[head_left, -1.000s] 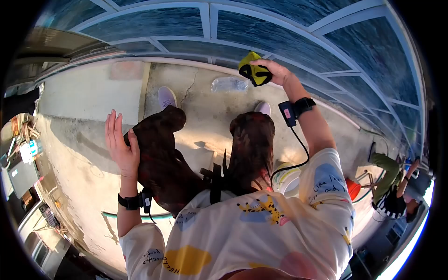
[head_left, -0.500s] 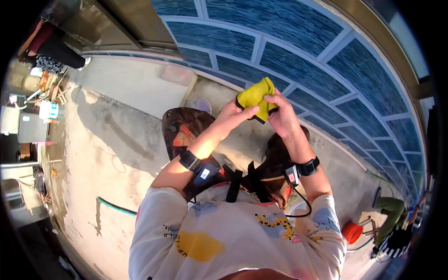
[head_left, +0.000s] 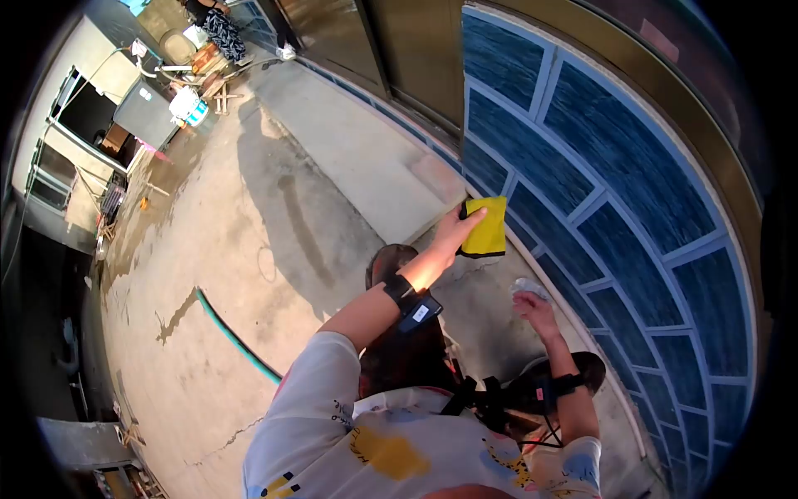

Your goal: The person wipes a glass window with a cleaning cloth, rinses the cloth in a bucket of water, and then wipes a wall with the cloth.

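In my left hand point(head_left: 454, 231) is a folded yellow cloth point(head_left: 486, 226) with black edging, its thumb lying over the near side. The cloth hangs in front of the base of the blue tiled wall. Lower and to the right, my right hand point(head_left: 539, 314) is closed at the fingertips on a crumpled piece of clear plastic point(head_left: 529, 287), close to the wall's foot. Its exact kind is too small to make out. Both wrists wear black straps with small devices.
A blue tiled wall point(head_left: 598, 191) runs along my right, beside a brown door point(head_left: 416, 58). A green hose point(head_left: 237, 337) lies on the concrete floor point(head_left: 208, 391). Farther off are a white bucket point(head_left: 188, 106), stools and a person point(head_left: 218, 25) in patterned trousers.
My hands have moved apart. The right has let go of the yellow cloth and dropped toward the wall's foot, onto the clear plastic. The cloth stays in my left hand. My view has turned.
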A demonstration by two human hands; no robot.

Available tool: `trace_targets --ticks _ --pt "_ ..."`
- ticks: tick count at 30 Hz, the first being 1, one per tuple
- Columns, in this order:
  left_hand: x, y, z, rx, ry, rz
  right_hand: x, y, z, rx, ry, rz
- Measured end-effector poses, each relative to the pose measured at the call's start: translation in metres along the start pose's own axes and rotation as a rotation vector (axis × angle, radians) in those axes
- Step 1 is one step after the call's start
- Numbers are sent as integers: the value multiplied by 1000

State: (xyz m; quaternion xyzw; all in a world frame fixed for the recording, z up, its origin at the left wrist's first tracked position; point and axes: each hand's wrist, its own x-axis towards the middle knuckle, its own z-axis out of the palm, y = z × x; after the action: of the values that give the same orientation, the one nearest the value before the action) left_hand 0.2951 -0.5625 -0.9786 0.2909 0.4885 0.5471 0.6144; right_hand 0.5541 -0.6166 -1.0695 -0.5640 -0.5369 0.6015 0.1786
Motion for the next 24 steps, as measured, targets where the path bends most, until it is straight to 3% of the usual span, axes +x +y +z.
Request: trace_targets --ticks 1,3,5,6,8,9,11,15,16,20,24 --pt "21 -10 -9 -1 12 -1 8 26 2 -123 -43 47" --pt "54 -38 -21 88 135 -55 36 118 8 -458 -66 -60" --pt "63 -48 -28 -33 233 -157 11 86 14 -983 -261 -303" --pt "64 -49 -26 -39 202 -211 2 73 17 -983 -309 -243" --pt "72 -45 -16 -20 166 -231 15 47 26 -580 -467 30" --pt "78 -54 -16 -41 209 -268 19 42 28 -584 -520 61" --pt "89 -60 -22 390 177 -214 33 34 32 -423 -398 8" --pt "92 -50 -31 517 227 -61 55 55 34 -475 -421 -5" --pt "93 -46 -34 410 252 -296 56 52 32 -447 -439 30" --pt "93 -42 -44 343 318 -459 70 42 50 -260 -464 132" --pt "83 -57 -52 78 581 -317 61 42 64 -257 -450 123"
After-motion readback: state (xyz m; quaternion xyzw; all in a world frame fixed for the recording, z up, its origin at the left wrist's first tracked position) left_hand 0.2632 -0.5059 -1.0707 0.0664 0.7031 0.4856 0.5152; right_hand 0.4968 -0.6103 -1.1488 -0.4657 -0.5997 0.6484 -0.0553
